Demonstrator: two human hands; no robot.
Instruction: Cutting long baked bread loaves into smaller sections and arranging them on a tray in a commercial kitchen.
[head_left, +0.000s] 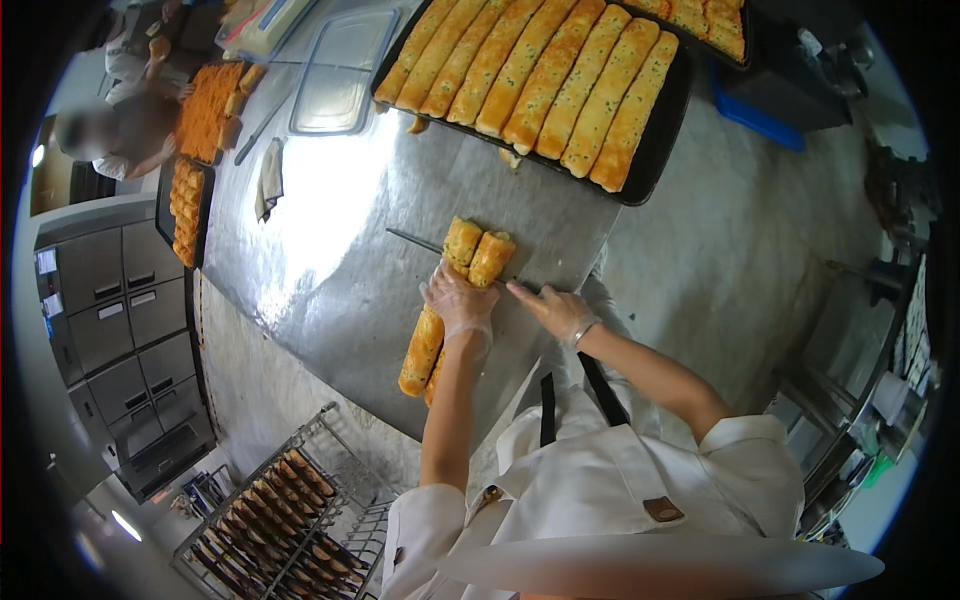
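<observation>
My left hand (459, 304), in a clear plastic glove, presses down on two long golden bread rolls lying side by side on the metal table (322, 300). Beyond its fingers the rolls' far ends, flecked with green, show as a left piece (462, 241) and a right piece (492, 259). Toward me the longer left roll (422, 352) runs out from under the hand, its neighbour mostly hidden by my forearm. My right hand (555, 309) grips a knife with the index finger stretched forward. The knife's thin blade (412, 240) juts out left of the rolls; the bread hides its middle.
A dark baking tray (660, 127) of long herb-flecked rolls stands ahead. Left of it lie a clear plastic lid (337, 75), a cloth (270, 180) and another knife (259, 131). A co-worker (127, 135) stands by trays of orange-topped bread (202, 112). A wire rack (277, 510) is behind-left.
</observation>
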